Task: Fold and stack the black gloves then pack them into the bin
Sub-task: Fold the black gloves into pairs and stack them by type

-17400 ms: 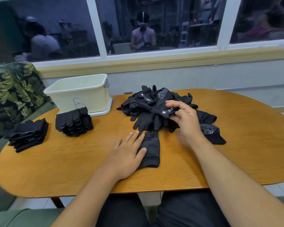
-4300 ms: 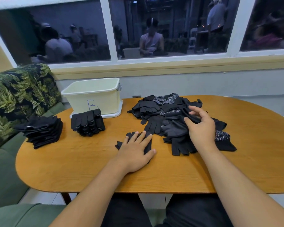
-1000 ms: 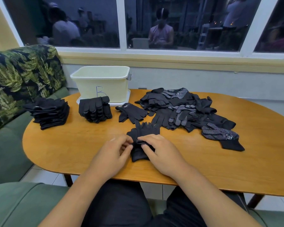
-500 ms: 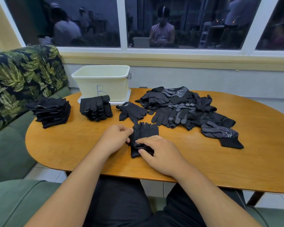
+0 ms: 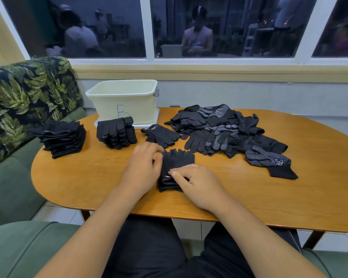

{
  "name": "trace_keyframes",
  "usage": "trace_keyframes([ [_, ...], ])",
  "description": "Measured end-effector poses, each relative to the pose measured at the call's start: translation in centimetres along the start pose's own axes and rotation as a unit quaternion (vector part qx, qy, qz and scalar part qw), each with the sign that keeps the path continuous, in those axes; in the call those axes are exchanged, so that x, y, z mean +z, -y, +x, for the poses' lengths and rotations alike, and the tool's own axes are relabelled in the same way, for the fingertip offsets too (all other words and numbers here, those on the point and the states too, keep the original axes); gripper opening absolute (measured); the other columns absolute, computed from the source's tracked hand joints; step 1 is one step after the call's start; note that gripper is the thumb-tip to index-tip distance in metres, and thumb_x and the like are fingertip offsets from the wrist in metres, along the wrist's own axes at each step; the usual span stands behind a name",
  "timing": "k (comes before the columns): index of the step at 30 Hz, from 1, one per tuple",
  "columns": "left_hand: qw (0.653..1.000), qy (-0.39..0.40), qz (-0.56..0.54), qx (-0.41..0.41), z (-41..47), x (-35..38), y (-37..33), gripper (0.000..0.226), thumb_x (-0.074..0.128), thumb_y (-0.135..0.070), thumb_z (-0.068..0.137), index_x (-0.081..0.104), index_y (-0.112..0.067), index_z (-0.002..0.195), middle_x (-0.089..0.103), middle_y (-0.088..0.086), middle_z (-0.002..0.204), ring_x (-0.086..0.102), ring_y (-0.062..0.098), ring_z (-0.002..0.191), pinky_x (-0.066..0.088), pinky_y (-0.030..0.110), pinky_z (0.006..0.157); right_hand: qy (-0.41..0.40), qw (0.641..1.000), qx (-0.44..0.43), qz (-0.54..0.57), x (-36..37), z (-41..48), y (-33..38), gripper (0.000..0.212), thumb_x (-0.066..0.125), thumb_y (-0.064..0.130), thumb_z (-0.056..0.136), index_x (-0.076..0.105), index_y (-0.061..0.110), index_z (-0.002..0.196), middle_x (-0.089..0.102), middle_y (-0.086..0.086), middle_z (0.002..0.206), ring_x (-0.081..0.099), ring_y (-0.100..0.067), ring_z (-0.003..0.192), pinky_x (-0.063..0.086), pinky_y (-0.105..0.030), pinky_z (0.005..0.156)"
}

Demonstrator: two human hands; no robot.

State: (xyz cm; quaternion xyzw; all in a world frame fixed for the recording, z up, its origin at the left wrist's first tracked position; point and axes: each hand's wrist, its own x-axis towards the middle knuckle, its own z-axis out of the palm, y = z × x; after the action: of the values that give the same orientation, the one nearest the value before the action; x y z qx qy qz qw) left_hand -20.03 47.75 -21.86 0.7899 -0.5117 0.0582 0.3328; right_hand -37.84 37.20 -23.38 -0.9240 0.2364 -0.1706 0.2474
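Observation:
A folded pair of black gloves [image 5: 178,162] lies on the wooden table [image 5: 92,177] in front of me, fingers pointing away. My right hand [image 5: 199,184] pinches its near cuff end with curled fingers. Blurred by motion, my left hand [image 5: 143,169] lies against the pair's left edge with its fingers stretched out. Two stacks of folded gloves stand at the left: one [image 5: 62,138] near the table's edge, one [image 5: 117,133] in front of the cream bin [image 5: 125,101]. A loose pile of gloves [image 5: 219,131] covers the middle right.
One more folded glove pair [image 5: 161,135] lies between the second stack and the pile. A dotted glove [image 5: 269,162] lies apart at the pile's right. A leaf-patterned sofa [image 5: 18,97] stands left of the table, and a window wall is behind it.
The pair now lies folded shorter. My left hand has slid forward along its left edge and my right hand stays on the cuff end.

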Motion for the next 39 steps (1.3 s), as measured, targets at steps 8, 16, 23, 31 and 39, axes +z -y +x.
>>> trace_keyframes([
  [8, 0.981, 0.192, 0.006, 0.034, -1.3, 1.9, 0.2, 0.045, 0.035, -0.042, 0.114, 0.047, -0.035, 0.157, 0.041, -0.017, 0.165, 0.027, 0.004, 0.156, 0.027, 0.038, 0.128, -0.064, 0.978, 0.071, 0.185, -0.9, 0.7, -0.8, 0.025, 0.066, 0.020, 0.101, 0.083, 0.038, 0.106, 0.078, 0.022, 0.104, 0.070, 0.000, 0.102, 0.059, -0.037, 0.097],
  [16, 0.977, 0.195, 0.026, 0.078, -1.3, 2.4, 0.4, 0.046, 0.032, -0.038, 0.113, 0.037, -0.039, 0.159, 0.038, -0.017, 0.166, 0.027, 0.004, 0.157, 0.025, 0.049, 0.129, 0.102, 0.994, -0.031, 0.009, -2.0, 3.2, 0.2, 0.073, 0.055, 0.010, 0.097, 0.039, 0.033, 0.164, 0.035, 0.011, 0.169, 0.030, -0.011, 0.156, 0.025, -0.024, 0.124],
  [23, 0.992, 0.019, -0.117, -0.048, -1.7, 1.3, 0.3, 0.029, 0.046, -0.035, 0.111, 0.056, -0.029, 0.138, 0.057, -0.014, 0.131, 0.053, 0.005, 0.122, 0.048, 0.037, 0.105, 0.132, 0.983, -0.030, -0.120, -1.0, 2.0, -1.6, 0.068, 0.022, 0.059, 0.113, 0.008, 0.030, 0.172, -0.005, 0.009, 0.180, -0.012, -0.006, 0.163, 0.006, -0.038, 0.134],
  [31, 0.981, 0.133, -0.141, -0.020, -4.5, -0.7, 0.6, 0.042, 0.077, -0.035, 0.092, 0.053, -0.043, 0.126, 0.061, -0.017, 0.105, 0.060, 0.005, 0.105, 0.050, 0.024, 0.090, 0.113, 0.988, -0.022, -0.107, -0.8, 1.9, -1.4, 0.067, 0.021, 0.060, 0.113, 0.014, 0.029, 0.172, -0.001, 0.010, 0.180, -0.009, -0.005, 0.163, 0.006, -0.033, 0.130],
  [39, 0.984, 0.132, -0.120, -0.014, -4.2, -0.6, 0.6, 0.029, 0.071, -0.028, 0.099, 0.064, -0.046, 0.122, 0.061, -0.017, 0.105, 0.057, 0.003, 0.105, 0.043, 0.013, 0.085, 0.035, 0.990, -0.069, -0.116, -0.9, 1.9, -0.9, 0.057, 0.038, 0.040, 0.112, 0.032, 0.030, 0.168, 0.023, 0.010, 0.176, 0.014, -0.010, 0.163, 0.014, -0.035, 0.130],
])
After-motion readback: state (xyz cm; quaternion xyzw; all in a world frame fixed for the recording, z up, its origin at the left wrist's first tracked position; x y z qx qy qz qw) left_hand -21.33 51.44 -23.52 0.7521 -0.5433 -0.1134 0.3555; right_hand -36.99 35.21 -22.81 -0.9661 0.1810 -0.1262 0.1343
